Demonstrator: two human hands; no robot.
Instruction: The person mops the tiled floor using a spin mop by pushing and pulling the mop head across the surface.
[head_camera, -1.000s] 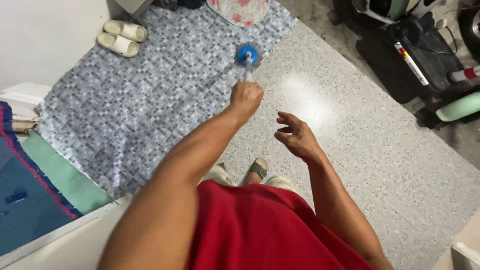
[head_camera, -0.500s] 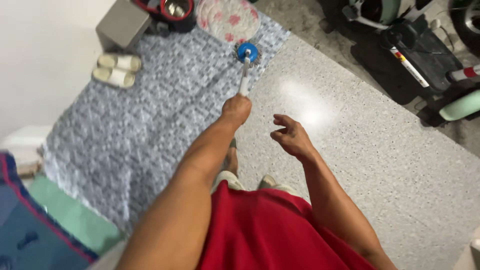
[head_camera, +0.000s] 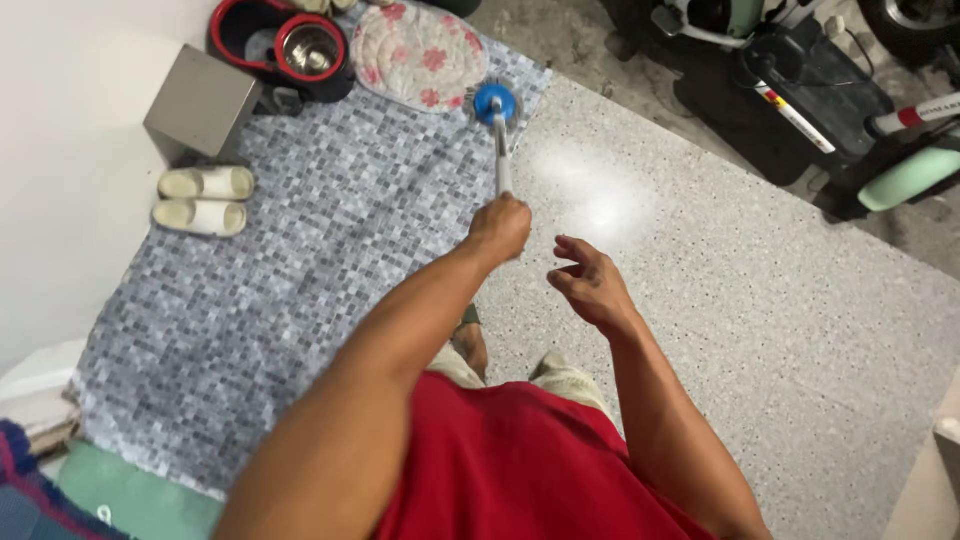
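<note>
Blue-headed mop (head_camera: 496, 105) rests on the grey mosaic mat (head_camera: 300, 270), at the mat's edge where it meets the speckled floor (head_camera: 760, 300). Left hand (head_camera: 500, 228) is closed in a fist around the mop's white handle. Right hand (head_camera: 588, 282) hangs free beside it, fingers loosely curled, holding nothing. Beyond the mop head lies a flowered cushion (head_camera: 420, 52); a red-rimmed spin bucket (head_camera: 290, 48) sits further along. Slippers (head_camera: 203, 200) lie at the mat's wall-side edge. Open floor extends from the mop toward the parked scooter (head_camera: 800, 80).
</note>
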